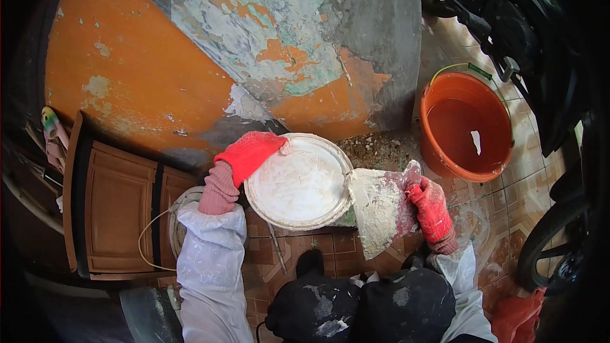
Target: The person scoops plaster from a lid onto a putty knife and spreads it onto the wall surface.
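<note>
A round white lid (pixel 298 181) with a raised rim and pale smears lies level in front of me. My left hand (pixel 254 152), in a red glove, grips its upper left rim. In my right hand (pixel 431 209), also red-gloved, is a broad flat scraper (pixel 384 206) caked with cream putty, with reddish patches showing near my fingers. The scraper's left edge meets the lid's right rim, and I cannot tell whether it presses there. My right fingers are closed round the scraper's right side; the thumb is partly hidden.
An orange bucket (pixel 438 146) of reddish-looking water stands at the right. Ahead is a peeling orange and grey wall (pixel 159 70), with rubble (pixel 375 152) at its foot. A brown cabinet (pixel 117 206) and a pail (pixel 181 216) flank my left arm. A motorcycle (pixel 515 32) stands far right.
</note>
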